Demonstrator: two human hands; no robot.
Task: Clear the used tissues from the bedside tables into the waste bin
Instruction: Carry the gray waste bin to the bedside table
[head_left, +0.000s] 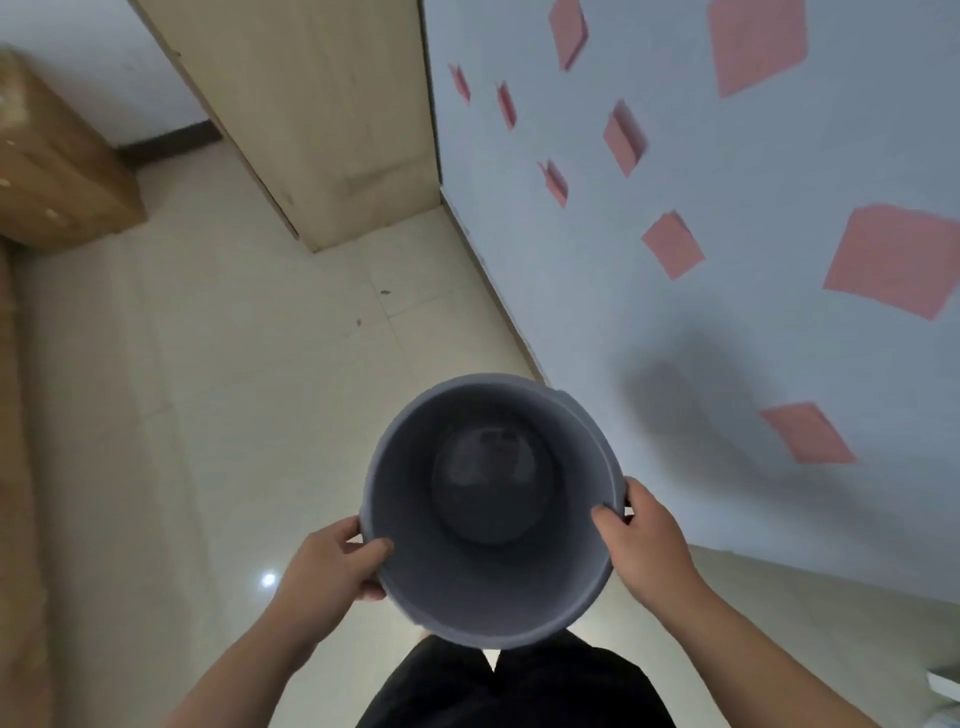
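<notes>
A round grey waste bin (415, 571) hangs in front of me above the tiled floor, its mouth facing up. The inside looks dark and I see nothing in it. My left hand (332, 566) grips the rim on the left, thumb inside. On the right, my right hand (644, 540) clasps the rim, thumb over the edge. No tissues and no bedside table are in view.
A pale blue wall with pink squares (675, 244) runs along the right, close to the bin. A light wooden cabinet (337, 119) stands ahead at the corner. A brown cardboard box (57, 171) sits at the far left. Cream floor tiles (208, 389) spread between them.
</notes>
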